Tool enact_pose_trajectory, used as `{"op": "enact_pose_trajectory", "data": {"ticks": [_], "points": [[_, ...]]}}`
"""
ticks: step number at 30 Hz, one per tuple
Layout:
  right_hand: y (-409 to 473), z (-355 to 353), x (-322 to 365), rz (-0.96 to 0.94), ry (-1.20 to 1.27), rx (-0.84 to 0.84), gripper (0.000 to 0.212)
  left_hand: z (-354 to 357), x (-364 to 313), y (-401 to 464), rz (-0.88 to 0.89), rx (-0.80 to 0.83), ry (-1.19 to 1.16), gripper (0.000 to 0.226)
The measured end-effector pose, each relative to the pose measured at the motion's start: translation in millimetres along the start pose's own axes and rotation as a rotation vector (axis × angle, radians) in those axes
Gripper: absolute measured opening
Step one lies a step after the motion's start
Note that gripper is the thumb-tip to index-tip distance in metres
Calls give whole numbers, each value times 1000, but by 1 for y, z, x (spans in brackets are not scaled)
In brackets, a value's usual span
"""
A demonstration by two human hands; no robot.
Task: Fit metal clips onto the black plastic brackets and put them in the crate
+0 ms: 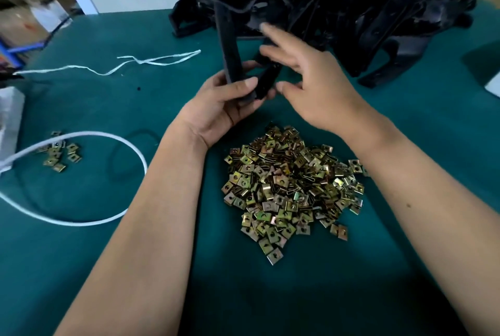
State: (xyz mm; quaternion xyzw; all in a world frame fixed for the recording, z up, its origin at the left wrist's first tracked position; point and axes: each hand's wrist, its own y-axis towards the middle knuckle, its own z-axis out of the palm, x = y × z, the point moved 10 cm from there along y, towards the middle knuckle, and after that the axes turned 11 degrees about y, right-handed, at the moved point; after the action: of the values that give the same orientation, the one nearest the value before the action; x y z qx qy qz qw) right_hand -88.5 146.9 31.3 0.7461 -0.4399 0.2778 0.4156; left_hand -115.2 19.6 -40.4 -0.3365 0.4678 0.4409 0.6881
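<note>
Black moulded plastic bracket, long flat bar w/ a matte, slightly grainy face, stands near upright in the left hand. Fingers wrapped round its lower end, thumb pressed across the front, palm facing up. A second shorter black leg of the same part angles off to the right by the fingertips.

Right hand sits just right of the bracket, back of hand to camera, fingers spread and loosely curled, blurred. Fingertips close to the bracket's upper section; can't tell if they actually touch it or pinch anything.

Heap of black plastic brackets piled at the far edge of the dark green felt-like table top, tangled, angular arms and slots sticking out, dull sheen.

Near side, between the forearms: mound of small square metal clips, yellow-gold iridescent plating, folded sheet w/ a hole in each face, shiny. Smaller scatter of same clips far left, well apart from the mound.

White cord loop curves round that scatter; thin white plastic strap lies twisted further back. Cardboard boxes blurred, top left.
</note>
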Motion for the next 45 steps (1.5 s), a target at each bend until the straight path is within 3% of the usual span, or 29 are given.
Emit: {"op": "enact_pose_trajectory", "data": {"ticks": [3,7,9,14,23,30,36,45], "points": [[-15,-17,-13,62,10,-193,61,-17,-5,2,57,-137,-106,52],[-26,23,-25,115,-204,159,17,-25,-2,7,69,-186,-240,41],[-28,32,-28,131,-223,212,8,-22,2,8,53,-186,-213,38],[-29,18,-28,104,-68,7,7,-9,8,7,22,-170,-218,40],[-35,-8,-59,311,446,-359,22,13,16,6,-25,-105,-80,35],[-38,-4,-58,298,788,-383,14,16,15,5,-19,-83,-64,32],[-37,0,-62,315,750,-369,23,12,16,6,-25,-100,-87,23],[-37,-2,-57,260,742,-366,14,12,16,6,-30,-109,-109,19]]}}
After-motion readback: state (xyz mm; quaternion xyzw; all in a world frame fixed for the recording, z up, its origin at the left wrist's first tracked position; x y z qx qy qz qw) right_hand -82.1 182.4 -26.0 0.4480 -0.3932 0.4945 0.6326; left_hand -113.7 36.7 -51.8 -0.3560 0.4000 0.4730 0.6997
